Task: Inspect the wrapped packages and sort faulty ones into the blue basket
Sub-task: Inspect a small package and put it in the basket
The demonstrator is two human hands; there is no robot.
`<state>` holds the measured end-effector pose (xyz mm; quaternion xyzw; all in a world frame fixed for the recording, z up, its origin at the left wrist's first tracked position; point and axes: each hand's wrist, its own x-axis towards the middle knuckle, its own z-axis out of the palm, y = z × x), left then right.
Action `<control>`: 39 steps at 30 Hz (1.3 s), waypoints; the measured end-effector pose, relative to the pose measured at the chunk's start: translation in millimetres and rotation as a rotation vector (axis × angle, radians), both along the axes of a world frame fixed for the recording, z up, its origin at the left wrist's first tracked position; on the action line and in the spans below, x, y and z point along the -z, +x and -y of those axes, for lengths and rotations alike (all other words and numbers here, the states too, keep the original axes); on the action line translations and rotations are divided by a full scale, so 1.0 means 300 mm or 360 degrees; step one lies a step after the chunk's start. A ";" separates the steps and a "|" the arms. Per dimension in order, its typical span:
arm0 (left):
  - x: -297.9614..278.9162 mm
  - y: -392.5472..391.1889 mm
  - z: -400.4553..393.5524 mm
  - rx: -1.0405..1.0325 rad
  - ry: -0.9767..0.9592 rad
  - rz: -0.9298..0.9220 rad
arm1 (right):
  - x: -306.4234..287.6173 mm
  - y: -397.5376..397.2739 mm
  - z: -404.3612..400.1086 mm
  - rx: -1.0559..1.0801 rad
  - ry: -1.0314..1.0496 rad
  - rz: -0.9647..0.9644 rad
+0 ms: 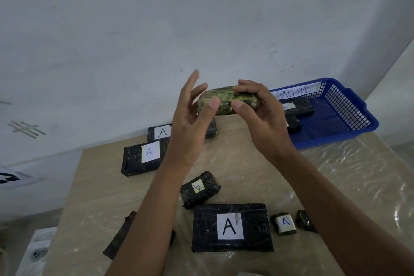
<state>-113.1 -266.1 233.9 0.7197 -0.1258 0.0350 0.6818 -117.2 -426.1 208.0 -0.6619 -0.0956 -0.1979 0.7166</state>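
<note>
Hands up over the table [224, 163], and we've got a greenish mottled package [226, 102] lifted well above the wood. The right hand [262, 119] has it: fingers curled over the top edge, thumb pressed against the near face, a firm pinch on the right half. The left hand [190, 123] is spread wide beside the package's left end, fingers straight and fanned; its thumb tip sits right at the package's left side, and we cannot tell whether it actually touches. It grips nothing.

Behind the right hand, at the table's far right corner, sits the blue basket [342, 114], its white strip reading ABNORMAL. We can see two dark packages inside it, partly hidden by the hand: a long flat one with a white label [300, 106] and a darker one below it [293, 124].

Down on the table, black wrapped packages lie scattered, most carrying a white A label. Far left, a medium flat package [141, 159], and just behind it another labelled one [160, 133], half covered by the left wrist. Between the forearms, a small tilted package with an upside-down A [200, 189]. Near us, the biggest package [231, 227], label face up. Just right of it a small labelled cube [283, 223], then an unlabelled black lump [304, 220] tucked against the right forearm. Under the left forearm, a long narrow dark package [118, 237] lies at a slant.
</note>
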 end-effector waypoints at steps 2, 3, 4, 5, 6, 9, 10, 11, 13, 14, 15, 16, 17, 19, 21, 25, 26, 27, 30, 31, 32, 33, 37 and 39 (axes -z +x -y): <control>0.021 -0.002 0.019 -0.0030 0.0202 0.0217 | 0.000 -0.004 -0.012 0.0004 0.0035 -0.0039; 0.033 0.002 0.027 -0.0081 0.0253 0.0293 | -0.003 -0.008 -0.019 -0.0020 0.0057 -0.0057; 0.046 0.007 0.034 -0.0137 0.0274 0.0349 | -0.006 -0.012 -0.026 -0.0057 0.0069 -0.0079; 0.056 0.011 0.041 -0.0188 0.0278 0.0380 | -0.009 -0.017 -0.030 -0.0098 0.0062 -0.0099; 0.066 0.017 0.046 -0.0232 0.0284 0.0395 | -0.011 -0.023 -0.033 -0.0138 0.0043 -0.0121; 0.072 0.024 0.056 -0.0283 0.0336 0.0416 | -0.003 -0.038 -0.038 -0.0169 0.0002 -0.0151; 0.069 0.022 0.058 -0.0263 0.0347 0.0416 | 0.003 -0.037 -0.040 -0.0132 -0.0006 -0.0148; 0.065 0.019 0.058 -0.0222 0.0346 0.0392 | 0.006 -0.033 -0.043 -0.0091 -0.0021 -0.0146; 0.066 0.015 0.053 -0.0098 0.0302 0.0295 | 0.005 -0.025 -0.047 -0.0029 -0.0065 -0.0153; 0.069 0.013 0.051 -0.0041 0.0281 0.0263 | 0.004 -0.021 -0.046 -0.0016 -0.0078 -0.0165; 0.071 0.011 0.049 -0.0014 0.0275 0.0245 | 0.004 -0.018 -0.042 -0.0020 -0.0076 -0.0177; 0.072 0.011 0.048 -0.0017 0.0269 0.0234 | 0.004 -0.017 -0.038 -0.0035 -0.0078 -0.0178; 0.069 0.012 0.049 -0.0045 0.0265 0.0224 | 0.003 -0.019 -0.035 -0.0064 -0.0090 -0.0169; 0.061 0.016 0.053 -0.0135 0.0288 0.0230 | 0.002 -0.027 -0.033 -0.0147 -0.0108 -0.0177; 0.061 0.018 0.056 -0.0182 0.0318 0.0240 | 0.000 -0.035 -0.031 -0.0201 -0.0120 -0.0208; 0.067 0.018 0.046 -0.0119 0.0301 0.0144 | -0.001 -0.031 -0.033 -0.0095 -0.0178 -0.0253; 0.066 0.015 0.045 -0.0078 0.0273 0.0115 | -0.002 -0.028 -0.032 -0.0057 -0.0216 -0.0249; 0.062 0.014 0.043 -0.0055 0.0267 0.0094 | -0.002 -0.025 -0.032 -0.0028 -0.0248 -0.0250; 0.052 0.018 0.042 -0.0074 0.0316 0.0058 | -0.004 -0.023 -0.029 -0.0030 -0.0261 -0.0349; 0.049 0.022 0.040 -0.0100 0.0323 0.0051 | -0.004 -0.024 -0.026 -0.0068 -0.0231 -0.0398; 0.045 0.027 0.036 -0.0120 0.0329 0.0042 | -0.006 -0.026 -0.021 -0.0117 -0.0209 -0.0450; 0.040 0.031 0.029 -0.0125 0.0335 0.0022 | -0.007 -0.028 -0.014 -0.0173 -0.0211 -0.0498; 0.017 0.039 0.007 -0.0065 0.0358 -0.0101 | -0.023 -0.026 0.016 -0.0176 -0.0352 -0.0511; 0.011 0.035 0.005 -0.0106 0.0308 -0.0150 | -0.024 -0.021 0.020 -0.0122 -0.0123 -0.0552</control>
